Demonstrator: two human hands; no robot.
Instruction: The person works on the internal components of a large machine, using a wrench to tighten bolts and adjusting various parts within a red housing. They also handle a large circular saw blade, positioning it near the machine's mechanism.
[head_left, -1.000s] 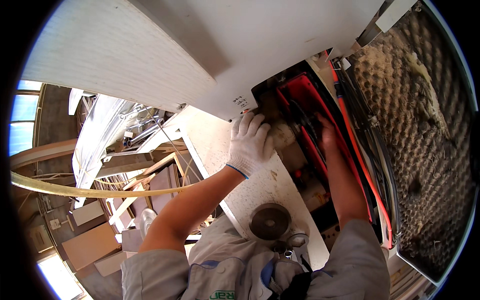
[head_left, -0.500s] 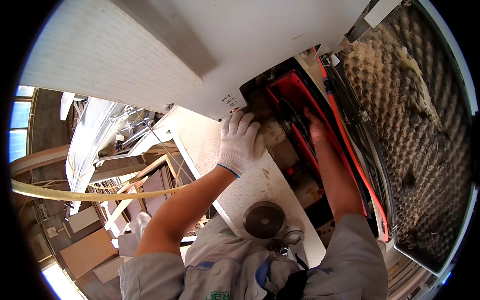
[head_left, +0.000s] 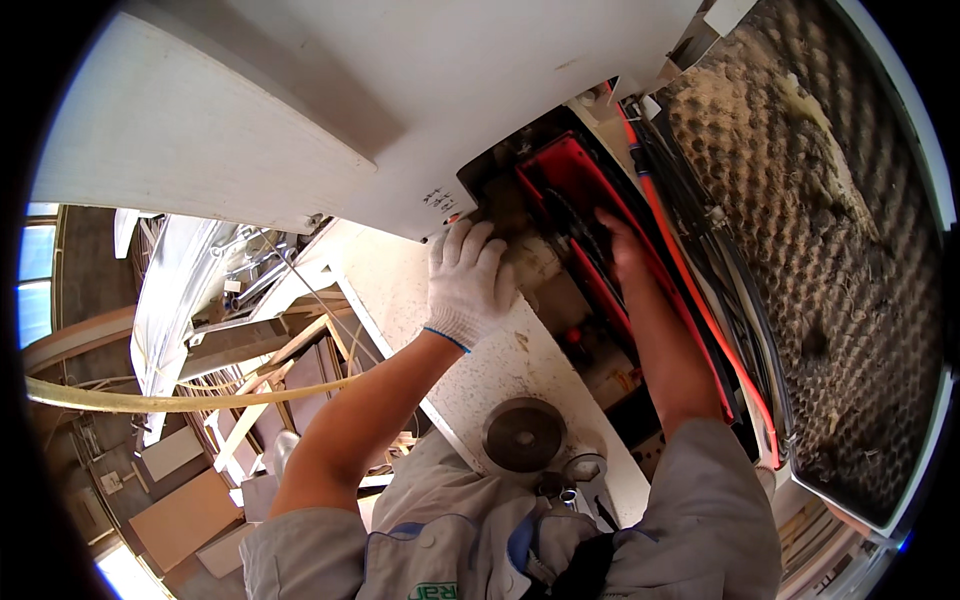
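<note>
My left hand [head_left: 470, 275], in a white knit glove with a blue cuff edge, rests on the speckled white machine top [head_left: 385, 285] beside the opening. Its fingers lie stretched out, slightly curved and holding nothing. My bare right hand [head_left: 626, 245] reaches into the machine's opening, against the inside of a red metal housing [head_left: 570, 170]. Close to its fingers is a dark toothed part [head_left: 572, 215] within the housing. Most of the right fingers are hidden, so any grip cannot be made out.
A dark metal disc [head_left: 524, 434] and a hexagonal metal piece [head_left: 584, 468] lie on the top near my body. An orange hose [head_left: 672, 240] and black cables [head_left: 712, 260] run along the right. Beyond them is dusty, dimpled foam [head_left: 800, 220]. Boards [head_left: 185, 505] stand at lower left.
The view has shifted slightly, so the machine appears a little left and higher. My left hand stays on the top; my right hand remains inside the red housing.
</note>
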